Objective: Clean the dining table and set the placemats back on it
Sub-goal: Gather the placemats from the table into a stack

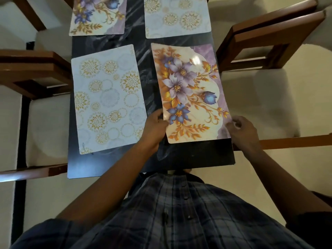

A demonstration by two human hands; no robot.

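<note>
A dark marbled dining table runs away from me. On its near right lies a floral placemat with purple and blue flowers, slightly skewed. My left hand pinches its near left edge. My right hand is at its near right corner, fingers curled on the edge. A pale placemat with gold circles lies flat on the near left. Farther off lie a second floral placemat at the left and a second gold-circle placemat at the right.
Wooden chairs with cream seats stand at both long sides: one on the left and one on the right. The table's near edge is just in front of my checked shirt.
</note>
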